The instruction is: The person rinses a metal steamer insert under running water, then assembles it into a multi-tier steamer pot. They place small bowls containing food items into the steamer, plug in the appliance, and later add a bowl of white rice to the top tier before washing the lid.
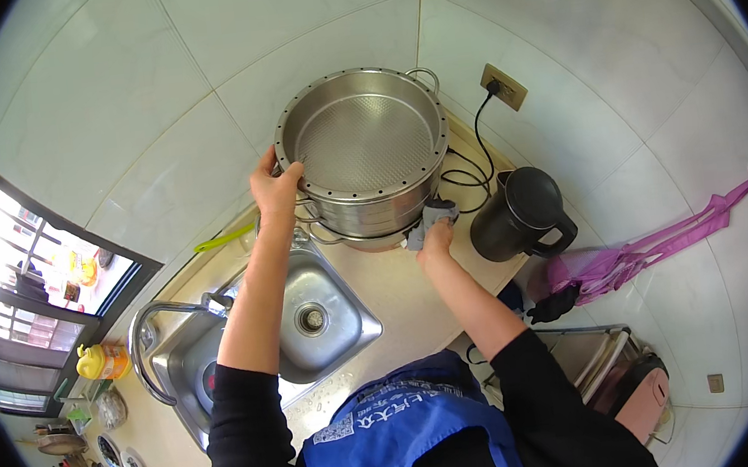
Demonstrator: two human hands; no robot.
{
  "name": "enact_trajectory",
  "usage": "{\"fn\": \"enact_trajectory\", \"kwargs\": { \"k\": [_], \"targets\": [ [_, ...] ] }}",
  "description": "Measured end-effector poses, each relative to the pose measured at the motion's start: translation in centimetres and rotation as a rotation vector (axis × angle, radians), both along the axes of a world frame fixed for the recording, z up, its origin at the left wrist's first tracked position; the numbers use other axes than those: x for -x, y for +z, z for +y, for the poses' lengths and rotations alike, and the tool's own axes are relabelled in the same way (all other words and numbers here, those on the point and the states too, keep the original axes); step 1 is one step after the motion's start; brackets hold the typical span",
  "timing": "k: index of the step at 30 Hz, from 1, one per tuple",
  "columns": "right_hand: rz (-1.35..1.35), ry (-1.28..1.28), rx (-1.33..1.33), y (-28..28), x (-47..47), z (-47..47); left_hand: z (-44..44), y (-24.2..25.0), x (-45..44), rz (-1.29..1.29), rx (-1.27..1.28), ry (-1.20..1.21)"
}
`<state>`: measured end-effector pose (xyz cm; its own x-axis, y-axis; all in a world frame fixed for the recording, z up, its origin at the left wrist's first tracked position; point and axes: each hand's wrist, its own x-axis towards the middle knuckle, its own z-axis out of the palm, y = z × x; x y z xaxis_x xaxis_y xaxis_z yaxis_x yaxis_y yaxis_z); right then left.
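A stacked stainless-steel steamer pot (375,209) stands on the countertop (401,292) in the corner. Its uppermost piece is a shallow pan (371,141) with a textured floor and a rim dotted with small holes. My left hand (276,183) grips that rim at its left side, thumb over the edge. Low at the pot's right front, my right hand (436,235) holds a bunched grey cloth (439,216) against or close beside the pot's side; contact cannot be made out. Loop handles (326,235) stick out at the pot's left.
A black electric kettle (519,215) stands right of the pot. A black cord (485,153) runs to a wall socket (503,86). Nearer me lies a double-bowl steel sink (350,332) with a curved faucet (140,354). A green-handled tool (224,237) rests by the wall; a purple bag (623,262) hangs at right.
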<state>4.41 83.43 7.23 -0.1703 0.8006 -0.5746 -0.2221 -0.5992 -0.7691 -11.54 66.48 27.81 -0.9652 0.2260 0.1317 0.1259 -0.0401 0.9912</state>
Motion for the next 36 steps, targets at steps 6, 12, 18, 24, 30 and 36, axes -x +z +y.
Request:
{"fn": "enact_trajectory", "kwargs": {
  "k": [6, 12, 18, 24, 30, 36],
  "targets": [
    [-0.083, 0.021, -0.785, 12.8, -1.6, -5.5, 0.1, -0.3, -0.2, 0.005, -0.017, 0.030],
    [-0.221, 0.464, -1.265, 11.6, -2.1, -12.3, -0.1, -0.4, 0.0, -0.009, -0.014, -0.021],
    [-0.179, 0.798, -1.276, 12.2, -1.4, -15.6, -3.1, 0.6, -0.8, -0.142, -0.015, -0.110],
    [-0.133, 0.946, -1.450, 14.9, -3.7, -15.4, -9.5, -4.6, -7.3, -0.373, 0.021, -0.015],
    [0.148, 1.332, -1.149, 15.5, -2.5, -15.1, -8.3, -7.1, -11.3, -0.128, 0.251, 0.009],
    [-0.104, 1.434, -1.195, 24.0, -3.6, -12.7, -9.2, -7.8, -10.9, -0.460, -0.258, 0.026]
  ]
}}
